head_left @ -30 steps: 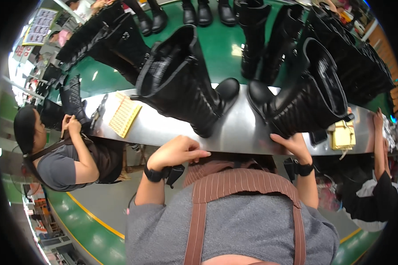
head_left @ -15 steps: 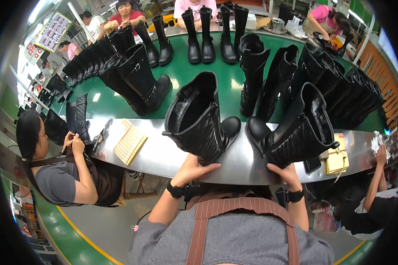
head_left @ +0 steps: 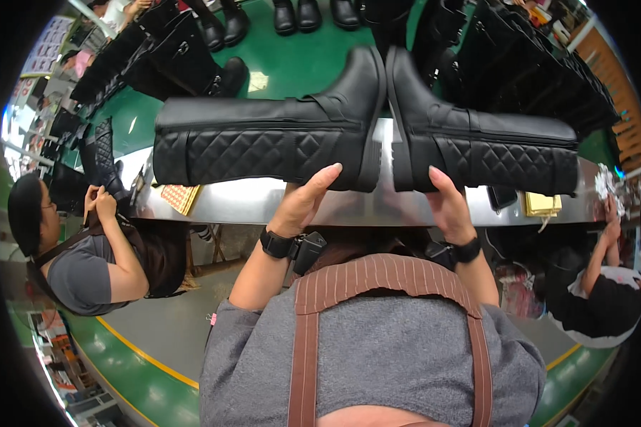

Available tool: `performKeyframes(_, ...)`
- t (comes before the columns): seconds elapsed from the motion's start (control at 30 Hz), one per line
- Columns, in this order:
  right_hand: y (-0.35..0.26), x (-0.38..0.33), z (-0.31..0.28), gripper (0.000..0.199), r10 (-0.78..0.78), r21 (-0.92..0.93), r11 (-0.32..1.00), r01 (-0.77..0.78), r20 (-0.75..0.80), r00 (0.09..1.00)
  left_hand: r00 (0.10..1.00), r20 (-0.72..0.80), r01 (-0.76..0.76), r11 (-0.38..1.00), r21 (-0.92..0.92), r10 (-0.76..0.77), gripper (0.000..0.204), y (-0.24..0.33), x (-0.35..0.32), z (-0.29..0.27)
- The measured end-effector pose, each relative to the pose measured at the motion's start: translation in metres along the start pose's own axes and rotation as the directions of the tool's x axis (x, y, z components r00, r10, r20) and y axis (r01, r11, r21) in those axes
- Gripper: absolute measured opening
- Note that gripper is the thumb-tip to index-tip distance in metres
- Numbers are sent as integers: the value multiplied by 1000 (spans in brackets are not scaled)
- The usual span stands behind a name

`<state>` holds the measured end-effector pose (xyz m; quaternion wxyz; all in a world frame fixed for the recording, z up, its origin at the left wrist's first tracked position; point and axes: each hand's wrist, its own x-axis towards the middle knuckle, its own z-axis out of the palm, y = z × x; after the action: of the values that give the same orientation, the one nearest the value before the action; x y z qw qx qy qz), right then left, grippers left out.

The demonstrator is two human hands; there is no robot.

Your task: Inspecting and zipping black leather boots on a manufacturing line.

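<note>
Two tall black boots with quilted shafts are raised in front of me, lying sideways with their soles facing each other. My left hand (head_left: 301, 203) grips the left boot (head_left: 242, 142) near its heel, thumb on the outside and the other fingers hidden behind it. In the same way my right hand (head_left: 449, 203) holds the right boot (head_left: 495, 146) by its heel end. The left boot's shaft points left and the right one's points right. Both toes point away from me, and the soles are close together. A zip runs along each shaft.
A steel-edged table (head_left: 249, 203) with a green top (head_left: 281, 67) carries many more black boots (head_left: 171, 67). Yellow patterned paper (head_left: 179, 198), a yellow pad (head_left: 543, 204) and a dark phone-like object (head_left: 502, 196) lie on the steel. Co-workers sit left (head_left: 82, 274) and right (head_left: 598, 292).
Both boots have been lifted and tipped from upright to sideways, shafts swung outward and soles turned toward each other. My hands still hold them. The view has tilted downward.
</note>
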<state>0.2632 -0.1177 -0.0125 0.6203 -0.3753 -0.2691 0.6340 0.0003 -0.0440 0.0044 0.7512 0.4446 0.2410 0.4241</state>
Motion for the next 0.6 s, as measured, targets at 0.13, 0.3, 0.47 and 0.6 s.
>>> performKeyframes(0.13,-2,2,20,46,-133,148,983,113,136,982,998,61,-5,980,-199,18,51,-1,5,14)
performKeyframes(0.3,-6,-2,31,46,-109,122,988,91,156,982,999,35,2,982,-188,5,53,0,1,19)
performKeyframes(0.47,1,-5,24,46,-91,77,994,80,142,986,998,61,1,980,-200,11,51,-7,-1,20)
performKeyframes(0.6,8,-6,10,43,-61,125,992,34,223,973,998,50,35,977,-210,-25,48,-10,-4,17)
